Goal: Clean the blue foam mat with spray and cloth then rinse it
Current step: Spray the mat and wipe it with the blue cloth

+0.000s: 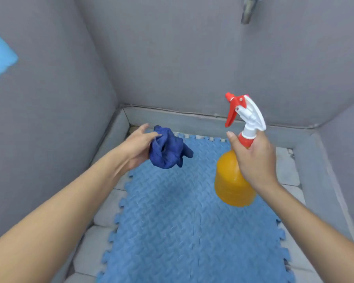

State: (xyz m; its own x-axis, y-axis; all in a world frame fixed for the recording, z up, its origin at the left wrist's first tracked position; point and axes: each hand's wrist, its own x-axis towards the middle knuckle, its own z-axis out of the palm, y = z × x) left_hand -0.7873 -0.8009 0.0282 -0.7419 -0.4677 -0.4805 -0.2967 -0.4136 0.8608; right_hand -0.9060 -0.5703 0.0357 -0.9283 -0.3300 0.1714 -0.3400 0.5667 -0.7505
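A blue foam mat (184, 221) with puzzle-cut edges lies flat on the tiled floor of a walled wash bay. My left hand (138, 147) holds a crumpled dark blue cloth (168, 149) in the air above the mat's far left part. My right hand (253, 158) grips the neck of an orange spray bottle (232, 178) with a white and red trigger head (243, 111). The bottle hangs upright over the mat's right side, its nozzle pointing left. No finger rests on the red trigger.
Grey walls (172, 58) close the bay on the left, back and right, with a raised grey kerb (192, 117) along the floor. A metal tap (247, 11) sticks out of the back wall at the top. Pale floor tiles (102, 211) show beside the mat.
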